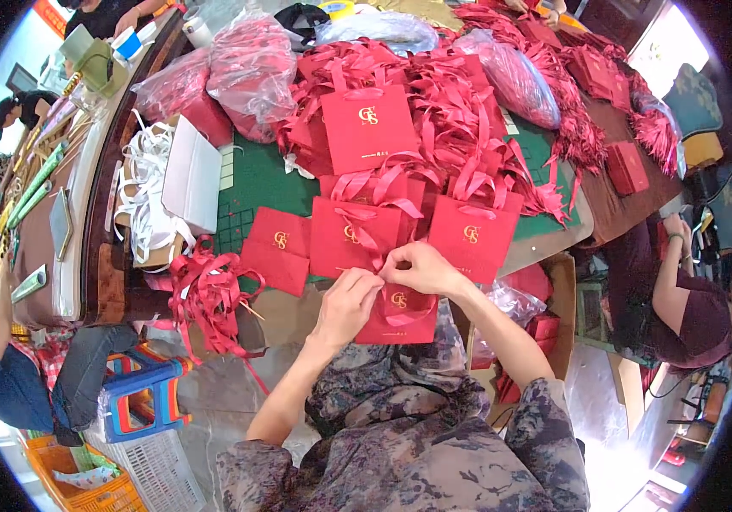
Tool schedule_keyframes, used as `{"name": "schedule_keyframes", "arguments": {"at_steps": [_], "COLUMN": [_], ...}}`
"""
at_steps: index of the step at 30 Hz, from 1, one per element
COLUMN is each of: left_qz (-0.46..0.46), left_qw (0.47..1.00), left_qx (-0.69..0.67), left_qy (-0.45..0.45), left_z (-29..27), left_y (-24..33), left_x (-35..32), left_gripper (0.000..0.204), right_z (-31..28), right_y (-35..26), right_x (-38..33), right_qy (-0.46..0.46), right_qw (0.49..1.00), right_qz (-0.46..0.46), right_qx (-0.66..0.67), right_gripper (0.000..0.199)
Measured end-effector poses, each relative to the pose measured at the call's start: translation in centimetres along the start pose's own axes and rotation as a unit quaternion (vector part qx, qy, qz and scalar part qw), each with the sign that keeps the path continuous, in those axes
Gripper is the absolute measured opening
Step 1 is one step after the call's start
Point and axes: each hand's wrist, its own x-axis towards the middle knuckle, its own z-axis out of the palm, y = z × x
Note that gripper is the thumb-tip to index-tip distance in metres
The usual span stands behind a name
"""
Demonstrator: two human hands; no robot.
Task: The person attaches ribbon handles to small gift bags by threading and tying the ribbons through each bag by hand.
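A small red paper gift bag (396, 331) with gold print lies against my lap at the table's front edge. Just above it, my left hand (347, 309) and my right hand (421, 268) meet, fingertips pinched together on a red ribbon (369, 243) at the bag's upper edge. The exact spot between the fingertips is too small to make out. Part of the ribbon loops across the bag's front. Beyond my hands lie another red bag (332, 224), one to the right (473, 232) with its ribbon handle, and a flat red bag (276, 247) without a visible handle.
A heap of red ribboned bags (451, 102) covers the table's middle, beside plastic-wrapped bundles (251, 72). On the left, loose red ribbons (208, 294) hang off the edge near a box of white ribbons (197, 175). A carton (560, 320) stands by my right. Other people sit on both sides.
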Motion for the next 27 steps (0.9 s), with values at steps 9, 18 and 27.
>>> {"name": "schedule_keyframes", "arguments": {"at_steps": [9, 18, 27], "left_qz": [-0.168, -0.205, -0.210], "left_qw": [0.984, 0.964, 0.973], "left_qx": [0.044, 0.172, 0.088], "left_qy": [0.043, 0.013, 0.031], "left_z": [0.7, 2.4, 3.1], "left_y": [1.2, 0.6, -1.3], "left_x": [0.8, 2.7, 2.8], "left_gripper": [0.025, 0.027, 0.020], "right_z": [-0.3, -1.6, -0.1], "right_y": [-1.1, -1.6, -1.0], "right_x": [-0.6, -1.6, -0.7], "right_qy": [0.209, 0.301, 0.351], "right_qw": [0.976, 0.885, 0.897], "right_qz": [-0.060, 0.056, -0.036], "right_qx": [0.015, -0.350, -0.266], "right_gripper": [0.015, 0.031, 0.028]}}
